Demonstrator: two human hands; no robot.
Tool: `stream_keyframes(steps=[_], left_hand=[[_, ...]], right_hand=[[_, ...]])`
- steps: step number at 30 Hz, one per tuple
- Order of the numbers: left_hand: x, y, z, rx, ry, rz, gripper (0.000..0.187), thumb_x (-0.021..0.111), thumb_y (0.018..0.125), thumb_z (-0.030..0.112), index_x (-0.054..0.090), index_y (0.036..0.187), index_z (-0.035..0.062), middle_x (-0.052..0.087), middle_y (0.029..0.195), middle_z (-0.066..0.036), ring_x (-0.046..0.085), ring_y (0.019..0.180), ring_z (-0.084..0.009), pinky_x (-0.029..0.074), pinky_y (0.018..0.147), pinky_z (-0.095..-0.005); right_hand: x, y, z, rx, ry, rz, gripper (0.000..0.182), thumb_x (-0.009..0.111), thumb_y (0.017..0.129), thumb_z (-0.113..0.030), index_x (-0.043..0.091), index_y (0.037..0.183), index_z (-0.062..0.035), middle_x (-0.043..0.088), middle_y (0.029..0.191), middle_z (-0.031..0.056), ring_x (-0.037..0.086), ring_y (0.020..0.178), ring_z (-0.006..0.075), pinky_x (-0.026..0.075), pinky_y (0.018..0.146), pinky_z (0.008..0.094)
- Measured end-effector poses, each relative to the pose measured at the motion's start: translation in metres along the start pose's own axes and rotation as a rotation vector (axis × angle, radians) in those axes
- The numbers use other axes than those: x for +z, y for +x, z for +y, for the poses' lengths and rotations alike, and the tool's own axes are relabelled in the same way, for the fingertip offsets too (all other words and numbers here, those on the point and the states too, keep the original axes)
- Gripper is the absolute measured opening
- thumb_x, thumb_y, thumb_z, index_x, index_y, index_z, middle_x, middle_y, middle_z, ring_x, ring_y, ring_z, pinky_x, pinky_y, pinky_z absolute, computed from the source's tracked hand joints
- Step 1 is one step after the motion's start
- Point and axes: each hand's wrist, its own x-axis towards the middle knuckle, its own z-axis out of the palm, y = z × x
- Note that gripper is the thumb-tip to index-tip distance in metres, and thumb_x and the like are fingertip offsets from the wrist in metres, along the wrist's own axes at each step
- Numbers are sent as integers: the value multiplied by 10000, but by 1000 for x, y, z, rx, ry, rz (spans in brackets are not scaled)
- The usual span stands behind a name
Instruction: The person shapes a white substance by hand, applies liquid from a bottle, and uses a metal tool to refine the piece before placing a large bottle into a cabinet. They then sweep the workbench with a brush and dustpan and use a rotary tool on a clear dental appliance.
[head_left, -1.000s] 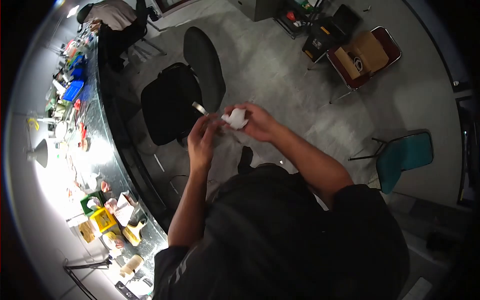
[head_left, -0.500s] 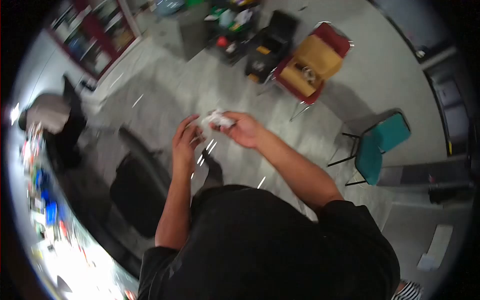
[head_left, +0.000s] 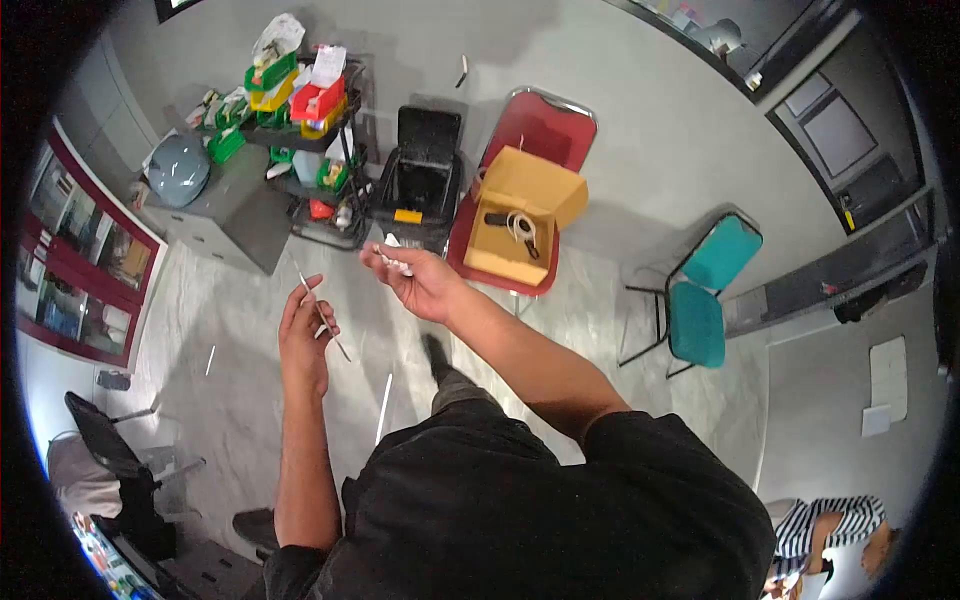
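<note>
A thin rod-like tool (head_left: 322, 318) is held between the fingers of my left hand (head_left: 307, 345), slanting from upper left to lower right. Small whitish pieces (head_left: 393, 262), perhaps crumpled or tooth-like, lie in the curled fingers of my right hand (head_left: 425, 283); their exact nature is too small to tell. Both hands are raised over the floor, apart from each other. Beyond my right hand, an open cardboard box (head_left: 490, 252) with a coiled white cable (head_left: 521, 228) and a dark object inside rests on a red chair (head_left: 545, 130).
An open black bin (head_left: 425, 175) stands left of the red chair, beside a cart (head_left: 330, 225) with coloured trays. A helmet (head_left: 178, 170) sits on a grey cabinet (head_left: 225, 215). A teal chair (head_left: 697, 322) is at right. A person in stripes (head_left: 825, 527) is at lower right.
The view has swung toward the wall, the bin and the chairs. My hands are farther apart, and the thin tool in my left hand shows clearly now.
</note>
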Motion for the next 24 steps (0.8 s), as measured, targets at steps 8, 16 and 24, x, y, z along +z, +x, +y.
stream_keyframes(steps=[8,16,24], left_hand=[[61,104,11,12,-79,213,307,457,999,204,577,1267,114,537,782,33,496,716,-63,420,678,-236],[68,152,9,17,-118,257,319,473,995,255,579,1267,124,507,783,46,470,701,-57,391,672,-237],[77,163,3,-9,-145,268,320,506,988,271,588,1262,127,502,767,47,466,698,-53,391,671,-233]], right_hand=[[-10,119,-123,270,-82,-235,265,582,968,-346,512,834,-128,378,586,-64,339,437,20,207,335,178],[15,152,-170,42,-102,-134,199,566,919,-239,602,978,-53,611,831,68,595,741,199,507,672,320],[-15,172,-196,181,-75,-265,200,545,934,-174,568,1059,-21,580,820,45,564,646,130,459,501,239]])
